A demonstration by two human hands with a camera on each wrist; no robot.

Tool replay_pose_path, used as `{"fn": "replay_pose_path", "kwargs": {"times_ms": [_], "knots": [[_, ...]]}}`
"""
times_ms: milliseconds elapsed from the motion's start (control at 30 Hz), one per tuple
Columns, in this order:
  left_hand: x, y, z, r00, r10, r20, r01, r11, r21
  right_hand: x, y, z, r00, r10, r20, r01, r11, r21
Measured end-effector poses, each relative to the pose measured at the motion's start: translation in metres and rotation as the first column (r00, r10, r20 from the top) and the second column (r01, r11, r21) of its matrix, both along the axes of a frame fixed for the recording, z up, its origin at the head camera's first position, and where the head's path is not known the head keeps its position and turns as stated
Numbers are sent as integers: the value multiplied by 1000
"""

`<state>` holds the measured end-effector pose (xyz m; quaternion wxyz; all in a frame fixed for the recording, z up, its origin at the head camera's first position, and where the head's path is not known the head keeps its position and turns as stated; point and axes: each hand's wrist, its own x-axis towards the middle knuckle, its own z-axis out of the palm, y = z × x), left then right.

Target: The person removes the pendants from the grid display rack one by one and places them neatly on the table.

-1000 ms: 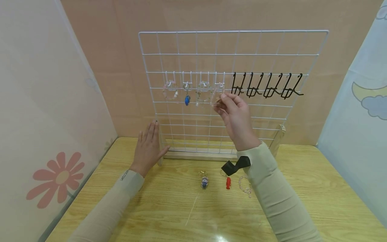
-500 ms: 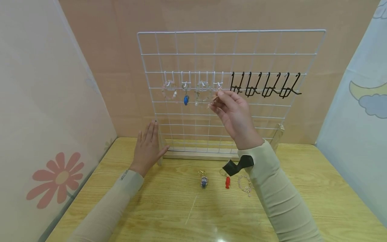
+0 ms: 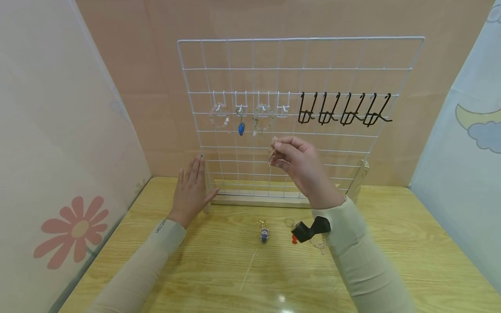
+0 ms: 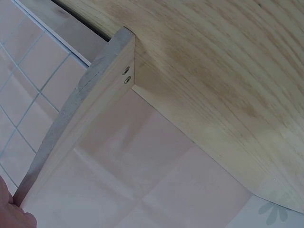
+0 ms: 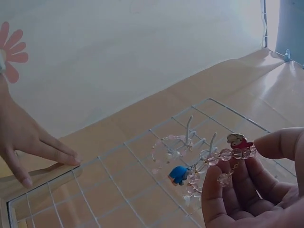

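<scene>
My right hand [image 3: 299,163] pinches a pink beaded bracelet [image 5: 228,156] between thumb and fingers, in front of the white wire grid rack [image 3: 301,39]. In the right wrist view, a small figure charm in red [image 5: 240,142] sits on its beads and a single bead dangles from a short chain. My left hand [image 3: 192,187] rests with straight fingers against the rack's left wooden post [image 4: 90,92]. From white hooks hang a pale pink bracelet [image 3: 213,121], a keychain with a blue charm [image 3: 241,128] and a greenish beaded bracelet [image 3: 255,125].
Several black hooks [image 3: 326,116] line the rack's right side. On the wooden table [image 3: 219,261] lie a figure keychain [image 3: 264,235], a red-charm keychain [image 3: 294,239] and another beaded bracelet [image 3: 322,250], the latter two partly behind a black strap [image 3: 303,232] at my right cuff.
My right hand has drawn the bracelet away from the fourth white hook and lowered it in front of the grid. My left hand stays on the post.
</scene>
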<state>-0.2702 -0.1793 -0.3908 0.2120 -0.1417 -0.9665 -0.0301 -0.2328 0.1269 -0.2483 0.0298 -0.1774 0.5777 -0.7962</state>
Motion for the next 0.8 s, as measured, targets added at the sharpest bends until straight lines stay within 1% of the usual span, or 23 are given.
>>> {"fn": "replay_pose_path", "kwargs": {"times_ms": [100, 167, 300, 367, 500, 633, 800], "knots": [[0, 0, 0, 1000, -1, -3, 1, 1000, -2, -1, 5, -14, 1000, 21, 4, -22, 994, 111], [0, 0, 0, 1000, -1, -2, 1, 1000, -2, -1, 8, -24, 999, 37, 12, -39, 980, 196], [0, 0, 1, 1000, -4, 4, 4, 1000, 10, -2, 16, -41, 996, 84, 28, -89, 930, 355], [0, 0, 1, 1000, -5, 1, 5, 1000, 14, -2, 20, -49, 994, 103, 27, -105, 905, 412], [0, 0, 1, 1000, -5, -6, 6, 1000, 25, -1, 27, -66, 991, 130, 11, -119, 869, 481], [-1, 0, -1, 1000, -6, -9, 6, 1000, 27, 0, 31, -84, 988, 153, 2, -132, 848, 514], [-2, -1, -3, 1000, -8, -8, 8, 1000, 27, 3, 35, -104, 987, 159, 19, -143, 821, 553]]}}
